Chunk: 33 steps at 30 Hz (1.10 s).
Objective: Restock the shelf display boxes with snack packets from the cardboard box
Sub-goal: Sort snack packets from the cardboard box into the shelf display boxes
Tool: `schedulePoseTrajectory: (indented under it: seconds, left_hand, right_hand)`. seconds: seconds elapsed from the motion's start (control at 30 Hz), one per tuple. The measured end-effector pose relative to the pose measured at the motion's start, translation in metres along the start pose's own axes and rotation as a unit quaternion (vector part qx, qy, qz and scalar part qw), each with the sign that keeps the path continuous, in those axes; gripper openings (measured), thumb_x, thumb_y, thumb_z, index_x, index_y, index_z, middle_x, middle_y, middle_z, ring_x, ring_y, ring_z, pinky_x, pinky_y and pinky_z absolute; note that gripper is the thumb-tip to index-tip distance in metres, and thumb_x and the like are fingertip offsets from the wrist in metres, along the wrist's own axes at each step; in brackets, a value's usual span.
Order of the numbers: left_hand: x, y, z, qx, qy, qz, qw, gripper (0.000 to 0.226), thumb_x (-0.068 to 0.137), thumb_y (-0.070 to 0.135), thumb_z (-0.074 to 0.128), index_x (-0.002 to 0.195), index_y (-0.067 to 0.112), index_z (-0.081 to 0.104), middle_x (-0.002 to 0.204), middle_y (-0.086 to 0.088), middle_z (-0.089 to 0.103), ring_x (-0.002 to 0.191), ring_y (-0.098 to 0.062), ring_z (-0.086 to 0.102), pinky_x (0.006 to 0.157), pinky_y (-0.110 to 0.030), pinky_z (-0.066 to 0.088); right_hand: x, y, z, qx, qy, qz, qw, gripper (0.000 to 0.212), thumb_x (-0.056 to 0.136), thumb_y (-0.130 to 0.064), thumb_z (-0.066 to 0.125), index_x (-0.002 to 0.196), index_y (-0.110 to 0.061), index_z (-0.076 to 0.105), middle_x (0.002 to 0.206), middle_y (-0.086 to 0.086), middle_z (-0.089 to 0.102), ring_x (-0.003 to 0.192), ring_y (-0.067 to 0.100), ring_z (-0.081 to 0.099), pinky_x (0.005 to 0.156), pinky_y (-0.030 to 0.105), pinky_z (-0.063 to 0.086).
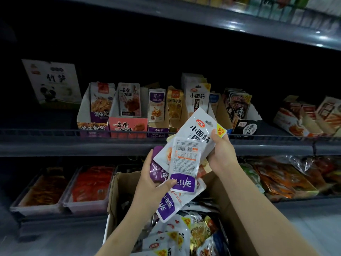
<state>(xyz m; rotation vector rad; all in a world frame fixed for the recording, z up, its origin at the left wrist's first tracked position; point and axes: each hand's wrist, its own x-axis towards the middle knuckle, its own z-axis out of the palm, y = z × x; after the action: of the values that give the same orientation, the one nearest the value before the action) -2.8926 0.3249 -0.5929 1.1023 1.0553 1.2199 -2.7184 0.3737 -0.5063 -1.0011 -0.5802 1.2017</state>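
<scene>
Two hands, left hand (154, 177), right hand (222, 154): packet (200, 131) labelled 小面筋.

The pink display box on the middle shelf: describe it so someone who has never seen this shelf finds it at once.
Start at the middle shelf, behind its low wire rail. In the row of open-fronted display boxes, it is the second from the left, the pink display box. Its neighbours have purple fronts; only this one is pink with bold dark characters, and one packet stands upright inside.
</scene>
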Motion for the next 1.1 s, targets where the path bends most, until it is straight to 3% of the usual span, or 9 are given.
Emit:
schedulePoseTrajectory:
  seconds: [0.13, 0.2, 0.3, 0.4, 0.5, 0.73, 0.93, 1.03, 1.1]
  left_hand:
    - [-0.001, 0.001, 0.005, 0.002, 0.003, 0.02, 1.0, 0.092, 0.078, -0.002, 0.075, 0.128, 0.059, 0.028, 0.125, 0.014, 0.059, 0.108, -0.008, 0.065, 0.079, -0.031, 0.059]
    - [-0.001, 0.001, 0.007, 0.001, 0.005, 0.006, 1.0, 0.096, 0.074, 0.002, 0.079, 0.131, 0.056, 0.024, 0.121, 0.015, 0.06, 0.102, -0.007, 0.067, 0.079, -0.033, 0.059]
    - [0.0, 0.001, 0.009, 0.008, 0.009, -0.008, 1.0, 0.092, 0.071, 0.006, 0.081, 0.135, 0.045, 0.028, 0.116, 0.01, 0.064, 0.094, -0.004, 0.069, 0.071, -0.025, 0.058]
    - [0.0, 0.002, 0.012, -0.005, 0.02, -0.03, 0.999, 0.08, 0.073, 0.003, 0.08, 0.134, 0.033, 0.038, 0.107, 0.006, 0.069, 0.085, -0.008, 0.071, 0.062, -0.021, 0.057]
    - [-0.001, 0.004, 0.014, -0.012, 0.02, -0.039, 0.999, 0.071, 0.074, 0.002, 0.079, 0.131, 0.026, 0.044, 0.102, 0.006, 0.071, 0.085, -0.011, 0.072, 0.065, -0.024, 0.057]
    - [-0.002, 0.008, 0.012, -0.049, 0.018, -0.032, 0.998, 0.07, 0.074, -0.006, 0.075, 0.128, 0.027, 0.044, 0.1, 0.007, 0.071, 0.084, -0.009, 0.072, 0.06, -0.02, 0.056]
    - [-0.002, 0.008, 0.012, -0.072, 0.0, -0.023, 0.997, 0.07, 0.076, -0.007, 0.073, 0.127, 0.03, 0.043, 0.093, 0.013, 0.074, 0.088, -0.011, 0.072, 0.064, -0.023, 0.057]
    - [-0.002, 0.006, 0.012, -0.074, 0.003, -0.031, 0.997, 0.074, 0.075, -0.005, 0.074, 0.133, 0.029, 0.042, 0.097, 0.007, 0.075, 0.092, -0.018, 0.072, 0.075, -0.035, 0.059]
    - [-0.001, 0.005, 0.011, -0.063, 0.018, -0.043, 0.997, 0.073, 0.075, -0.003, 0.076, 0.133, 0.027, 0.043, 0.097, 0.006, 0.075, 0.089, -0.018, 0.073, 0.079, -0.04, 0.058]
  right_hand:
    - [-0.001, -0.009, 0.001, -0.003, -0.018, 0.004, 1.0, 0.014, 0.101, -0.017, 0.045, 0.11, -0.019, 0.055, 0.099, 0.006, 0.071, 0.084, 0.02, 0.069, 0.069, 0.039, 0.056]
    - [-0.004, -0.007, 0.003, -0.016, -0.024, 0.028, 0.999, 0.014, 0.1, -0.019, 0.046, 0.111, -0.019, 0.055, 0.102, 0.009, 0.071, 0.089, 0.024, 0.069, 0.074, 0.044, 0.056]
    - [-0.009, -0.004, 0.006, -0.002, -0.016, 0.059, 0.998, 0.009, 0.1, -0.019, 0.047, 0.106, -0.019, 0.054, 0.105, 0.012, 0.07, 0.095, 0.028, 0.068, 0.074, 0.047, 0.055]
    - [-0.009, -0.01, 0.01, 0.051, -0.021, 0.033, 0.998, 0.012, 0.101, -0.016, 0.045, 0.105, -0.018, 0.056, 0.101, 0.01, 0.07, 0.085, 0.023, 0.069, 0.07, 0.042, 0.057]
    - [-0.009, -0.019, 0.015, 0.057, -0.039, 0.007, 0.998, 0.015, 0.1, -0.016, 0.045, 0.109, -0.018, 0.057, 0.096, 0.007, 0.07, 0.08, 0.02, 0.069, 0.065, 0.038, 0.058]
    - [-0.009, -0.036, 0.027, 0.033, -0.087, -0.02, 0.995, 0.019, 0.101, -0.018, 0.043, 0.118, -0.018, 0.053, 0.099, 0.006, 0.071, 0.086, 0.021, 0.069, 0.076, 0.045, 0.058]
    - [-0.005, -0.047, 0.033, 0.053, -0.095, -0.109, 0.988, 0.017, 0.103, -0.021, 0.041, 0.115, -0.024, 0.053, 0.094, -0.003, 0.071, 0.086, 0.013, 0.069, 0.078, 0.039, 0.058]
    - [0.0, -0.054, 0.031, 0.064, -0.061, -0.151, 0.985, 0.022, 0.103, -0.023, 0.04, 0.123, -0.026, 0.049, 0.099, -0.005, 0.071, 0.088, 0.01, 0.069, 0.077, 0.038, 0.058]
    - [0.0, -0.057, 0.028, 0.078, -0.047, -0.169, 0.981, 0.019, 0.104, -0.022, 0.037, 0.118, -0.028, 0.049, 0.093, -0.009, 0.072, 0.083, 0.007, 0.07, 0.07, 0.033, 0.058]
